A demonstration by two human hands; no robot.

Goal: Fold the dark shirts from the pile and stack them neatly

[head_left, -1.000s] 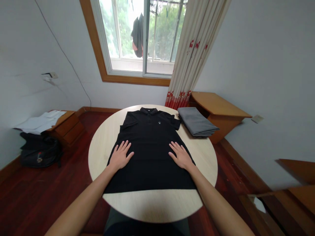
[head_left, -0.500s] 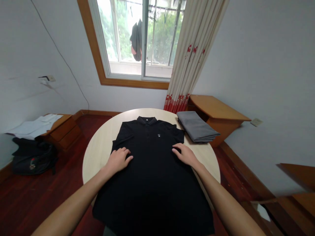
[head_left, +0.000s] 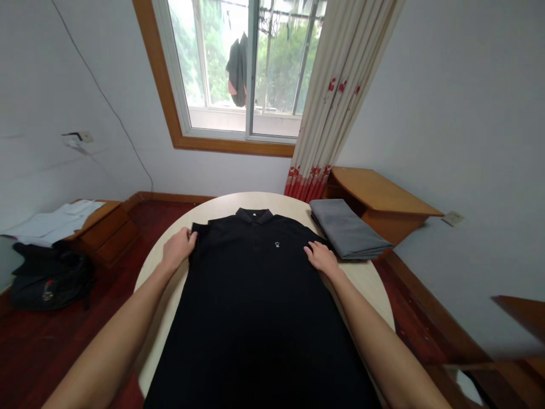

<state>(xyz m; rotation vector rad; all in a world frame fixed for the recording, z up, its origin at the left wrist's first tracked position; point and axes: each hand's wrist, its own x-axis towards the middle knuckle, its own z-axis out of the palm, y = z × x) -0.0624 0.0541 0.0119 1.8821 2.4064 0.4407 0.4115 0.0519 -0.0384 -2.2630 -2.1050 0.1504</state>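
A black polo shirt point(head_left: 255, 295) lies front up, collar at the far side, with a small white emblem on its chest. My left hand point(head_left: 180, 246) has its fingers closed on the edge of the shirt's left-side sleeve, which is spread outward. On the other side, my right hand point(head_left: 322, 258) rests on the shirt near the right-side sleeve, fingers extended and slightly apart. That sleeve reaches close to a folded grey cloth point(head_left: 347, 227) and is partly covered by the hand.
The shirt lies on a round pale table point(head_left: 164, 284). Behind it on the right stands a wooden desk point(head_left: 383, 190) by a curtain point(head_left: 336, 96). A low wooden cabinet point(head_left: 106, 230) with papers and a black bag point(head_left: 51, 278) are at the left.
My left hand has moved outward and away from me, and the left-side sleeve is now spread out in its grip. My right hand has shifted slightly toward the right-side sleeve.
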